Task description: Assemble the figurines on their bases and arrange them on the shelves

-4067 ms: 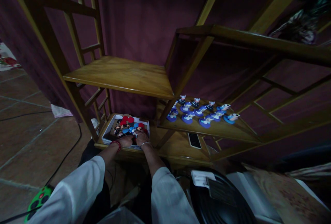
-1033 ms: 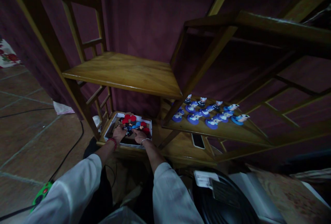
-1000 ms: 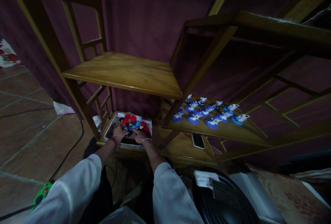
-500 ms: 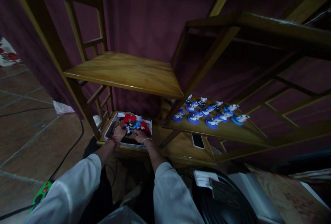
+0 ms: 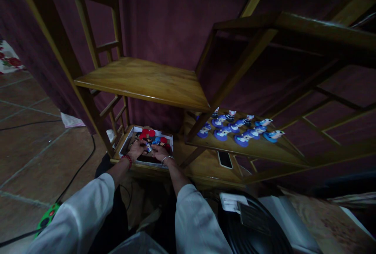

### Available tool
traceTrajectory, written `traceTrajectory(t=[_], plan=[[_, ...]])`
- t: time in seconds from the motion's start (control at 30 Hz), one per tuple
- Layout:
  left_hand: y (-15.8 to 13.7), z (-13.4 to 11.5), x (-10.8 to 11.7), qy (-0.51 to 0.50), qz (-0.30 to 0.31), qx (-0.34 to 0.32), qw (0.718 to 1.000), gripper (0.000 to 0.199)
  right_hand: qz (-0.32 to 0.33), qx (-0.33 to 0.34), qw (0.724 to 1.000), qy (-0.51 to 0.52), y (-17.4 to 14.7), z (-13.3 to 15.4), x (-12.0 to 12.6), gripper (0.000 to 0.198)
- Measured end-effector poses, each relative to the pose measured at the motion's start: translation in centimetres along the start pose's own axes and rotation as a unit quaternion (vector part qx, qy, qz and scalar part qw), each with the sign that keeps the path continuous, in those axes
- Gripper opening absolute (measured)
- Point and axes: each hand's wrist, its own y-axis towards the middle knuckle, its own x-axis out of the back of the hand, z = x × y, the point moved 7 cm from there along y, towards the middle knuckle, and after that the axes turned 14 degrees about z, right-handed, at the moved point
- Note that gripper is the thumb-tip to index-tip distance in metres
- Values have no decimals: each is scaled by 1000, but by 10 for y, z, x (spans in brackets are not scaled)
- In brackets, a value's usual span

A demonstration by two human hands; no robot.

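A white box (image 5: pixel 125 148) with a brown inside stands on the low shelf, and both of my hands reach into it. Between them is a small white-and-blue figurine (image 5: pixel 149 148). My left hand (image 5: pixel 136 150) has its fingers closed at the figurine's left side. From the other side, the fingertips of my right hand (image 5: pixel 160 153) pinch it. Just beyond lie several figurines with red parts (image 5: pixel 151 133) and a blue figurine (image 5: pixel 156 140). My fingers hide part of the box's contents.
Several purple-based figurines (image 5: pixel 222 133) stand on the shelf to the right, beside blue-based ones (image 5: pixel 273 135). Below them lies a phone (image 5: pixel 225 159). A wooden shelf board (image 5: pixel 143 81) overhangs the box. A black coiled hose or cable (image 5: pixel 255 226) sits at lower right.
The small white-and-blue figurine has shifted slightly right and turned between my fingers. My hands stay inside the box, with the left one a little further right.
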Motion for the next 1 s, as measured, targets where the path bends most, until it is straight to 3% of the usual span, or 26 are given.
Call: traceTrajectory(t=[0.13, 0.47, 0.7, 1.0], plan=[[-4, -5, -4, 34, 28, 1, 999, 12, -22, 6, 1000, 15, -7, 5, 4, 34], [-15, -12, -12, 49, 64, 26, 996, 19, -88, -27, 996, -19, -13, 6, 15, 24], [-17, -13, -13, 38, 77, 27, 996, 19, -24, -26, 999, -27, -18, 15, 7, 45], [-3, -5, 3, 123, -4, 57, 991, 20, -72, -27, 976, -206, -44, 29, 30, 40]])
